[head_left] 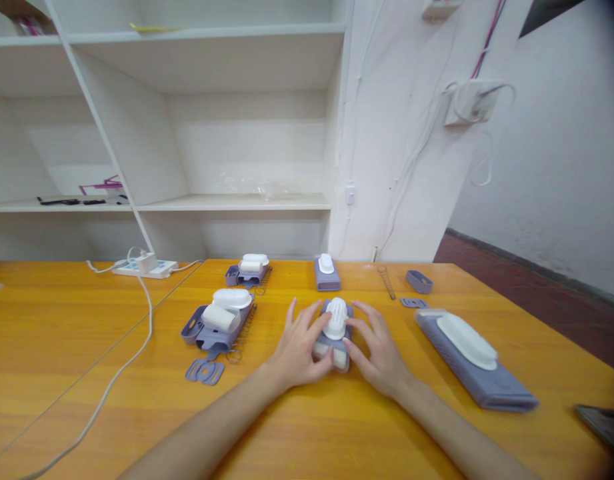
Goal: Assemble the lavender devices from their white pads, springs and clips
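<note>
In the middle of the table lies a grey-purple plastic casing (323,338) with a white ribbed oval piece (337,319) on top and a pale section at its near end. My left hand (303,343) grips it from the left, fingertips against the oval piece and thumb near the front end. From the right, my right hand (379,347) closes on the same casing, its fingers curved along the edge and the thumb low on the side. The fingers partly cover the casing's sides.
To the left are casing parts (217,340) with a white roll (221,319), a spring (244,337) and flat grey pieces (205,372). A larger casing (479,380) lies at right, near a dark phone-like object (607,423). A white cable (131,363) runs across the left side.
</note>
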`<action>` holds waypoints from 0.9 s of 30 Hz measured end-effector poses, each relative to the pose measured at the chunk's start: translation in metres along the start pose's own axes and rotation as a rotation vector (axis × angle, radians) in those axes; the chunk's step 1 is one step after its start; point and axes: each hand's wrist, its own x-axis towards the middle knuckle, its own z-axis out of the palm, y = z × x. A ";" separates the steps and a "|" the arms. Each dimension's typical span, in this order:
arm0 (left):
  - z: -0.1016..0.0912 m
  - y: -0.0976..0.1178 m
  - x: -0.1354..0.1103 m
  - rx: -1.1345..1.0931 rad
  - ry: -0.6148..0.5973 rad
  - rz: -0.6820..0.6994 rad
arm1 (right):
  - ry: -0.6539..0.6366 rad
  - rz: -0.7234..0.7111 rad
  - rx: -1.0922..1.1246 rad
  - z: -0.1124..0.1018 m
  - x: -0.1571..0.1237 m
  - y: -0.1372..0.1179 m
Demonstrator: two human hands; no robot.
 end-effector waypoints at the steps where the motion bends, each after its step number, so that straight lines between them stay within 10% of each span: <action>1: 0.001 0.001 0.000 0.032 -0.001 -0.013 | -0.004 -0.017 0.001 -0.001 0.000 -0.001; 27: 0.010 0.001 0.001 -0.171 -0.033 -0.030 | -0.054 -0.028 -0.240 0.003 0.000 -0.007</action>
